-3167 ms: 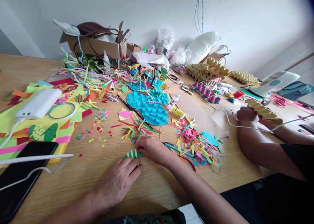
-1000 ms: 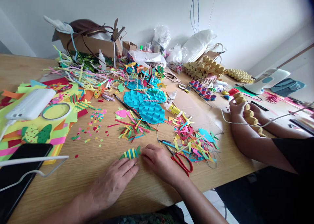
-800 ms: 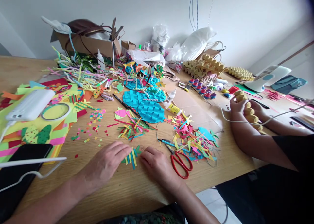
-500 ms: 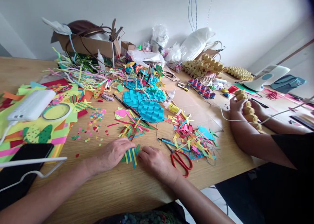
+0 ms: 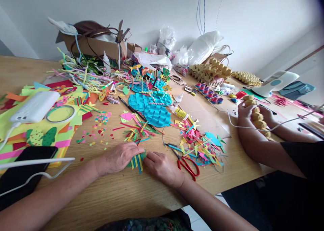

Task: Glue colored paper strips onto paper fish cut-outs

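Observation:
On the table in front of me lies a green paper fish [image 5: 136,162] crossed by yellow and blue paper strips, its outline partly covered by my fingers. My left hand [image 5: 116,159] is closed over its left and upper side, fingertips pressing the strips. At its tail end my right hand [image 5: 162,167] pinches the edge with bent fingers. Just right of that hand rest red-handled scissors [image 5: 189,167], with a blue pencil [image 5: 181,149] beyond them. Thin paper strips [image 5: 138,131] lie in a heap behind the fish.
Paper scraps [image 5: 199,146] spread behind the scissors. Blue scalloped paper discs [image 5: 157,115] and a yellow glue bottle [image 5: 180,113] stand further back. Left are coloured sheets [image 5: 63,136], a white power bank [image 5: 35,106] and a black phone [image 5: 27,170]. At right, another person's hands hold an egg-carton strip [image 5: 257,118].
My left thumb and fingers have shifted right over the top of the fish, covering more of its tail end. My right hand stays at the tail. The view has tilted slightly.

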A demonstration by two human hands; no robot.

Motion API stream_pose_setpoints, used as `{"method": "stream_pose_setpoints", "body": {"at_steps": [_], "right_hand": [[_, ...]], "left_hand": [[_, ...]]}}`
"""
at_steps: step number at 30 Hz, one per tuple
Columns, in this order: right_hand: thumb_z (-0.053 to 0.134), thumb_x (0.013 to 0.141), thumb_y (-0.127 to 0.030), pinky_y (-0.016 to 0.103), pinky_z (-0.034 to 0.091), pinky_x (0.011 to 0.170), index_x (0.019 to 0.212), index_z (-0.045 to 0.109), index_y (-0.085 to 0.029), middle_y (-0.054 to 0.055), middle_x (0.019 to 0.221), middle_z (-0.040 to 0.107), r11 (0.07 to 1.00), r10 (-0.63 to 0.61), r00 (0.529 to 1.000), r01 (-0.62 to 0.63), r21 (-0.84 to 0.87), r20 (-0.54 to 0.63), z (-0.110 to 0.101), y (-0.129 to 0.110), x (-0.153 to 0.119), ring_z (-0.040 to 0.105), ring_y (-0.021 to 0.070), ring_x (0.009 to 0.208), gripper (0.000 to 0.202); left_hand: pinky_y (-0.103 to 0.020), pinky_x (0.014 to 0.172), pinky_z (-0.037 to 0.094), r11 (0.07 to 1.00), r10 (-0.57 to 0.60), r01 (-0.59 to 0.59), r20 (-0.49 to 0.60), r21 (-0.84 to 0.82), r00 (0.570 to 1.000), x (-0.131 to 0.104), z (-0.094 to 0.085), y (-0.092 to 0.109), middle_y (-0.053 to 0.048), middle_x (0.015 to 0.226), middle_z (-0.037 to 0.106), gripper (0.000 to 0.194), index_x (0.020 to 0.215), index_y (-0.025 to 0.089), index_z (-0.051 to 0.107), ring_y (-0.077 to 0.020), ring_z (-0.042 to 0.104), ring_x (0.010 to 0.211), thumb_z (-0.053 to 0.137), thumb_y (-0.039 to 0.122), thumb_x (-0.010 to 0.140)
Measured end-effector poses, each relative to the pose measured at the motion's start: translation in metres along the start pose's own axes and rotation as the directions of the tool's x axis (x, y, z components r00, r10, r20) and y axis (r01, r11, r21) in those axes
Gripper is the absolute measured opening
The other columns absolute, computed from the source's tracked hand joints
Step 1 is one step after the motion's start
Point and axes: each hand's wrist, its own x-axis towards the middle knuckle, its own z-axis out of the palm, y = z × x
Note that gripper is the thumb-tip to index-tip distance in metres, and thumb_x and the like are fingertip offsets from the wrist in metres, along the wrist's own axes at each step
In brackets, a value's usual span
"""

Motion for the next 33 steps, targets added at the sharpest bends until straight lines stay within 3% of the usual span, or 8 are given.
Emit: {"method": "stream_pose_setpoints", "body": {"at_steps": [4, 11, 21, 33], "right_hand": [[0.046, 0.085, -0.012, 0.024, 0.033, 0.053, 0.076, 0.055, -0.015, 0.002, 0.073, 0.056, 1.0, 0.005, 1.0, -0.005, 0.002, -0.002, -0.001, -0.001, 0.0, 0.05, 0.0118, 0.06, 0.014], [0.043, 0.086, -0.009, 0.023, 0.032, 0.052, 0.073, 0.053, -0.015, 0.002, 0.07, 0.054, 1.0, 0.021, 0.995, -0.019, 0.021, -0.095, 0.011, -0.002, 0.001, 0.047, 0.0113, 0.059, 0.018], [0.043, 0.086, -0.014, 0.021, 0.037, 0.055, 0.073, 0.054, -0.015, 0.002, 0.068, 0.054, 0.967, 0.182, 0.973, -0.152, 0.203, -0.141, 0.012, -0.003, 0.003, 0.048, 0.0109, 0.059, 0.018], [0.043, 0.086, -0.011, 0.023, 0.033, 0.052, 0.072, 0.053, -0.016, 0.001, 0.071, 0.054, 0.999, -0.043, 0.993, 0.041, -0.024, -0.106, 0.009, 0.001, 0.003, 0.047, 0.0115, 0.059, 0.017]], "left_hand": [[-0.028, 0.08, 0.047, 0.998, 0.021, -0.019, 0.04, -0.063, 0.999, 0.0, 0.0, -0.002, -0.008, 0.092, 0.058, 0.034, 0.114, 0.014, 0.052, -0.0163, 0.054, 0.088, 0.033, 0.007, 0.087], [-0.03, 0.082, 0.045, 0.995, 0.101, -0.102, 0.063, 0.009, 0.993, 0.0, 0.001, -0.003, -0.009, 0.093, 0.058, 0.034, 0.117, 0.014, 0.05, -0.0177, 0.052, 0.091, 0.031, 0.009, 0.089], [-0.03, 0.084, 0.044, 0.994, 0.096, -0.099, 0.047, 0.052, 0.994, -0.003, 0.003, -0.004, -0.009, 0.098, 0.057, 0.038, 0.121, 0.016, 0.046, -0.0177, 0.052, 0.094, 0.031, 0.006, 0.088], [-0.031, 0.082, 0.045, 0.997, 0.073, -0.074, 0.052, 0.005, 0.996, -0.001, 0.003, -0.002, -0.008, 0.095, 0.057, 0.04, 0.123, 0.016, 0.044, -0.018, 0.052, 0.09, 0.033, 0.005, 0.087]]}}
